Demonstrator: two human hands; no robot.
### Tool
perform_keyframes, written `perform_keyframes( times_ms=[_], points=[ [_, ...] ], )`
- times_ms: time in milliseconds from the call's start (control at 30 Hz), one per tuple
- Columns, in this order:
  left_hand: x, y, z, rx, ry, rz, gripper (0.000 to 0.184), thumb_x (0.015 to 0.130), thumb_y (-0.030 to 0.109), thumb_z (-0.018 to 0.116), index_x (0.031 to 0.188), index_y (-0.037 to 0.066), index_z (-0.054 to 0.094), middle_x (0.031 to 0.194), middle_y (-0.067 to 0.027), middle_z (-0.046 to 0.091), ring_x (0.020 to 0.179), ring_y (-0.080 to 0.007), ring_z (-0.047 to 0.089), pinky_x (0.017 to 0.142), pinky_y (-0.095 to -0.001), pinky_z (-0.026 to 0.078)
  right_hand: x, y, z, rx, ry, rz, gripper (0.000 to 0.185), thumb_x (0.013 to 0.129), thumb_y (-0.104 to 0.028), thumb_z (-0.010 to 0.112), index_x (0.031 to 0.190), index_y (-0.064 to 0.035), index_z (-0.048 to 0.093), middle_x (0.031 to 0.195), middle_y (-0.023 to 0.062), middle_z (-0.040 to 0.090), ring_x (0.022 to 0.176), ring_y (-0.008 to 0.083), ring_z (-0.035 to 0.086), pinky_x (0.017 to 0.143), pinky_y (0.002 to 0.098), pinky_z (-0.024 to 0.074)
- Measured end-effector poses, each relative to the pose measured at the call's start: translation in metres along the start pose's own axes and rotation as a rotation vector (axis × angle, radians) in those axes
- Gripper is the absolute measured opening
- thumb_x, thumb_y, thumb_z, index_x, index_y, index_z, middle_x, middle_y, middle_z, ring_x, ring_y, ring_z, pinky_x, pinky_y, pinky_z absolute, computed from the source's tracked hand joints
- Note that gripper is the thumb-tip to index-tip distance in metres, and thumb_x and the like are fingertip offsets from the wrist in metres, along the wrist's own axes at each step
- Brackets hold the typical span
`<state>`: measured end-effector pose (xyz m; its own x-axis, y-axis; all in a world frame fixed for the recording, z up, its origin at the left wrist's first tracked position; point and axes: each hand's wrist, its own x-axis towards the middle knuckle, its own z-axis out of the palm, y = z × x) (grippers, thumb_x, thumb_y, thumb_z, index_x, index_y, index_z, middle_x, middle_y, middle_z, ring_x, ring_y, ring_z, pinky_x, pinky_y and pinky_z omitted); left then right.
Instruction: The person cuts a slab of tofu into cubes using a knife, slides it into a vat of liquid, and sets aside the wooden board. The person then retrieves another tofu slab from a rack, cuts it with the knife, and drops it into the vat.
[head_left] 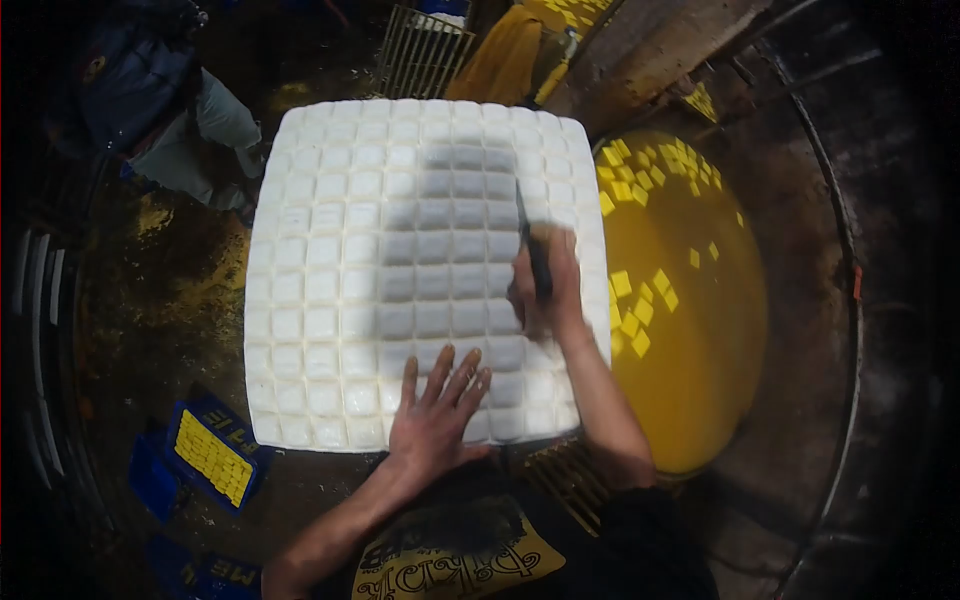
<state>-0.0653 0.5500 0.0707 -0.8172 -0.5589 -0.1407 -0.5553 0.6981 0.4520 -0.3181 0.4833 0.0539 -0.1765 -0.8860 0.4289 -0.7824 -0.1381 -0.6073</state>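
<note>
A large white slab of tofu (pixel 320 250), marked all over with a grid of square bumps, fills the middle of the head view. My right hand (pixel 548 280) is wrapped round the dark handle of a knife (pixel 540 265) over the slab's right side. The thin blade points away from me, along a groove between the squares; whether it cuts in, I cannot tell. Near the front edge, my left hand (pixel 438 415) lies flat on the tofu with fingers spread. A shadow falls across the middle of the slab.
Right of the slab stands a round vat of yellow liquid (pixel 690 370) with yellow pieces (pixel 640 310) floating in it. A blue crate (pixel 245 500) of yellow blocks sits lower left. Upper left, another person (pixel 200 130) stands nearby. A metal rack (pixel 425 55) is behind.
</note>
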Motion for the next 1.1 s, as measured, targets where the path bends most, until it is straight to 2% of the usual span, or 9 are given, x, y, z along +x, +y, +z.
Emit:
perform_keyframes(
  times_ms=[333,433,500,567,633,700,867,1067,1100],
  points=[
    [-0.006,0.007,0.010,-0.087,0.243,0.018,0.099,0.064,0.058,0.078,0.144,0.010,0.045,0.157,-0.0089,0.031,0.149,-0.0322,0.018,0.119,-0.0599,0.006,-0.277,-0.170,-0.108,0.001,-0.110,0.219,0.033,0.078,-0.006,0.068,0.103,0.0097,0.053,0.102,0.0249,0.061,0.096,0.0425,0.062,0.108,0.0623,0.0323],
    [-0.005,0.011,0.011,-0.009,0.222,0.012,0.102,0.069,0.071,0.066,0.144,0.006,0.043,0.156,-0.0157,0.031,0.148,-0.0379,0.017,0.116,-0.0643,0.003,-0.243,-0.178,-0.143,0.179,-0.104,0.283,0.030,0.081,-0.007,0.067,0.105,0.0062,0.054,0.107,0.0198,0.062,0.101,0.0327,0.062,0.105,0.0554,0.0385],
    [0.000,0.024,0.007,-0.088,0.147,-0.020,0.106,0.065,0.059,0.077,0.145,0.002,0.038,0.158,-0.0201,0.023,0.148,-0.0417,0.012,0.114,-0.0682,0.000,-0.197,-0.157,-0.131,0.349,0.177,0.387,0.029,0.082,-0.005,0.065,0.108,0.0033,0.055,0.103,0.0179,0.061,0.098,0.0287,0.061,0.098,0.0451,0.0451],
    [0.011,0.031,0.010,-0.120,0.115,0.086,0.106,0.065,0.058,0.078,0.146,0.004,0.037,0.158,-0.0190,0.024,0.149,-0.0415,0.011,0.113,-0.0685,0.001,-0.132,-0.096,-0.117,0.069,0.109,0.430,0.027,0.084,-0.002,0.063,0.109,0.0010,0.055,0.096,0.0158,0.060,0.090,0.0256,0.061,0.085,0.0372,0.0489],
    [0.020,0.034,0.009,-0.121,0.111,0.095,0.104,0.065,0.059,0.077,0.147,0.007,0.038,0.159,-0.0150,0.025,0.149,-0.0386,0.013,0.114,-0.0687,0.004,-0.044,-0.030,-0.087,0.086,0.073,0.276,0.025,0.084,-0.002,0.062,0.108,0.0008,0.054,0.089,0.0192,0.059,0.080,0.0355,0.061,0.071,0.0393,0.0490],
    [0.026,0.035,0.009,-0.049,0.043,0.083,0.102,0.066,0.060,0.076,0.147,0.011,0.039,0.158,-0.0108,0.028,0.149,-0.0354,0.016,0.114,-0.0687,0.010,0.028,0.018,-0.057,0.006,0.102,0.116,0.026,0.084,-0.008,0.062,0.106,0.0005,0.054,0.096,0.0232,0.058,0.087,0.0451,0.057,0.078,0.0444,0.0483],
    [0.030,0.037,0.005,-0.128,0.038,0.025,0.098,0.065,0.059,0.077,0.146,0.018,0.042,0.156,-0.0053,0.032,0.147,-0.0302,0.023,0.113,-0.0682,0.016,0.133,0.083,0.000,-0.011,0.153,-0.059,0.027,0.081,-0.014,0.063,0.101,-0.0005,0.051,0.090,0.0213,0.053,0.089,0.0414,0.052,0.080,0.0478,0.0418],
    [0.030,0.038,0.004,-0.078,0.021,0.022,0.098,0.065,0.059,0.077,0.146,0.015,0.042,0.156,-0.0070,0.032,0.147,-0.0322,0.021,0.115,-0.0662,0.014,0.064,0.058,-0.007,0.006,0.203,-0.192,0.024,0.084,-0.014,0.061,0.101,-0.0015,0.049,0.090,0.0203,0.049,0.086,0.0407,0.048,0.083,0.0512,0.0351],
    [0.029,0.039,0.005,-0.086,0.011,0.042,0.098,0.065,0.059,0.077,0.146,0.015,0.042,0.156,-0.0070,0.032,0.147,-0.0322,0.021,0.115,-0.0662,0.014,0.040,0.038,-0.023,0.033,0.066,-0.044,0.025,0.085,-0.014,0.060,0.103,-0.0007,0.049,0.090,0.0213,0.049,0.087,0.0422,0.047,0.088,0.0533,0.0349]
  ],
)
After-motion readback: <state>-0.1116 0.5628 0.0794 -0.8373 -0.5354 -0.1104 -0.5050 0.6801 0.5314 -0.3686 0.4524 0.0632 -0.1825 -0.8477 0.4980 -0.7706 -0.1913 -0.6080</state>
